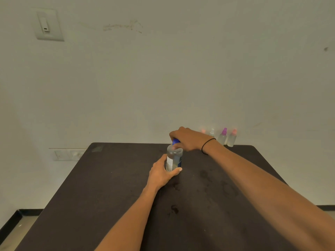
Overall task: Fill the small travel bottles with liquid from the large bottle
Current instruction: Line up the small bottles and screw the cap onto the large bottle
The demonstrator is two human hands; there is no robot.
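A large clear bottle (173,159) with a blue and white label stands upright on the dark table (112,187). My left hand (162,173) grips its lower body. Over the top, my right hand (188,139) has its fingers curled round the blue cap (175,141). Several small travel bottles stand in a row at the table's far right edge against the wall: one with a purple top (223,136), one with a pink top (232,138), a clear-topped one (212,132) and another pink-topped one (203,131), both partly hidden behind my right hand and wrist.
Dark wet spots (204,175) mark the tabletop near the bottle and closer to me. A pale wall rises right behind the table's far edge. Wall sockets (68,154) sit left of the table, and the floor (16,234) shows at lower left.
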